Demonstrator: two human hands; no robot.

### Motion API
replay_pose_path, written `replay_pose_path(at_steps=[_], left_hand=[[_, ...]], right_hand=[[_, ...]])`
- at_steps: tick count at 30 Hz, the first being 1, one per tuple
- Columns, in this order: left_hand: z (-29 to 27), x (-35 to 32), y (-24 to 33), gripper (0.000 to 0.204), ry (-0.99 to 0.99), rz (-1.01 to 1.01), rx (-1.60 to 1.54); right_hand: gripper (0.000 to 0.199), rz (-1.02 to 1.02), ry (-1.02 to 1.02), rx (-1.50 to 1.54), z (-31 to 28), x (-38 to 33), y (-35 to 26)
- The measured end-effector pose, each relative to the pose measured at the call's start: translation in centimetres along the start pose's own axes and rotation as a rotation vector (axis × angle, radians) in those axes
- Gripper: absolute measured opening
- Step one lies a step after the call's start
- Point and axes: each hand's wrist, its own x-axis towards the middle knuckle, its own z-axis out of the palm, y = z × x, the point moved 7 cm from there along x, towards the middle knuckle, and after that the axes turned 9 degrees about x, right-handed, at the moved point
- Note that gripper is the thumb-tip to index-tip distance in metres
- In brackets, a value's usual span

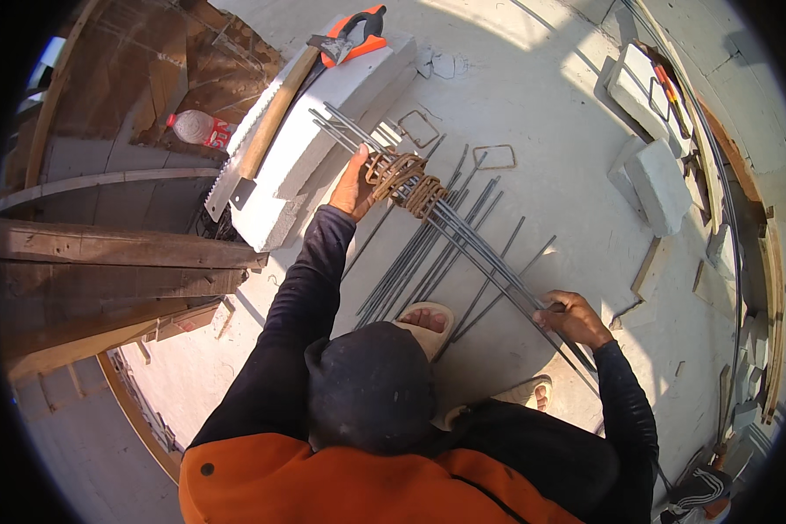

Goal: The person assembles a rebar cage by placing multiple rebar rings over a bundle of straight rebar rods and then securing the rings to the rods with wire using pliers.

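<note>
Fingers point(361, 157) of your left hand point(353, 188) grip the bundle of steel rods point(489, 253) near its top end, and your right hand point(575, 320) has its fingers curled around the low end. Those rods are long, thin, gray and straight, and they slant in the air between your two hands. Rusty wire rings point(403, 179) sit around them in two brown, rough clumps, just beside your left hand. Under the bundle, loose rods point(403, 265) lie side by side on the floor point(533, 113). Two bent wire frames point(495, 157) with square corners lie near them.

That floor is pale, hard and dusty, with bright sun and dark shade on it. By your left arm is a big white block point(310, 148) with a chalky look. On it rest a toothed handsaw point(229, 179) and a hatchet point(275, 118) with a smooth wooden handle. Past that lie a clear plastic bottle point(201, 128) and brown wooden beams point(122, 243). More white blocks point(659, 188) stand over on the right.
</note>
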Motion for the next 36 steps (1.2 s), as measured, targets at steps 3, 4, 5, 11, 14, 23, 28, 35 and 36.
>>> replay_pose_path(at_steps=[3,4,5,11,14,23,28,35,36], left_hand=[[-2.1,-3.7,0.1,0.075,0.032,-0.028,0.069],[-6.4,-6.8,-0.6,0.071,0.087,-0.044,0.054],[-10.1,-10.4,-3.4,0.069,0.112,-0.160,0.174],[-10.2,-23.5,-17.0,0.050,-0.071,-0.953,0.787],[0.8,-20.7,-19.5,0.050,-0.460,-0.841,0.930],[45.7,-18.7,-34.1,0.053,-1.382,-0.602,0.275],[59.1,-23.4,-45.8,0.055,-1.480,-0.878,-0.535],[59.0,-28.9,-52.6,0.061,-1.494,-1.087,-0.570],[57.7,-28.4,-51.6,0.062,-1.483,-1.086,-0.450]], right_hand=[[0.067,-0.108,0.003,-0.122,-1.4,-0.4,0.1],[0.072,-0.128,-0.016,-0.257,-1.2,-0.1,-1.8],[0.076,-0.135,-0.025,-0.377,-1.6,0.4,-3.2],[0.072,-0.142,0.225,-0.208,-7.9,-4.3,2.1],[0.070,-0.195,0.392,-0.124,-10.5,-7.0,1.6],[0.073,-0.035,0.951,-0.106,-15.8,-26.0,7.8],[0.085,0.225,1.302,-0.067,-8.9,-40.6,18.4],[0.066,0.419,1.589,0.903,14.3,-49.2,24.6],[0.066,0.399,1.548,0.975,15.9,-48.5,25.0]])
